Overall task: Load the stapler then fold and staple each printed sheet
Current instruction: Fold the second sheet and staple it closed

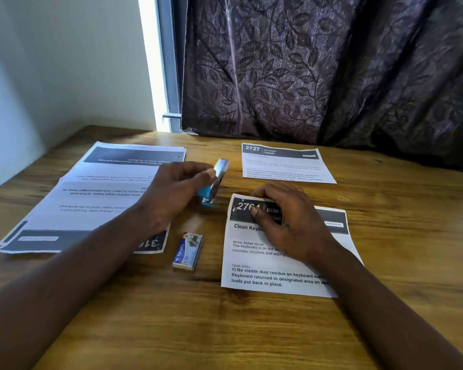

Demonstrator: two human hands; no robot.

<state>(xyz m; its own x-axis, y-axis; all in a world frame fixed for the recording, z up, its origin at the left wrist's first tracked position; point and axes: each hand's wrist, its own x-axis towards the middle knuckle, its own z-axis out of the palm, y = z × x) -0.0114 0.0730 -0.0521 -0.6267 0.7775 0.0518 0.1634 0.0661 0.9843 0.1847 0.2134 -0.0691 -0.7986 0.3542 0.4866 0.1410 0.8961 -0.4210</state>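
Stapler [211, 182]: blue, gripped by left hand [177, 193], beyond staple box [188, 251]
Right hand [284, 217]: pinches top edge of sheet [273, 273] "2761 DESK", right of box
Far sheet [284, 166]: "2727 KITCHEN"

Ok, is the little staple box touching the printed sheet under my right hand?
Apart. The head view shows a strip of bare wooden table between the staple box and the left edge of the sheet.
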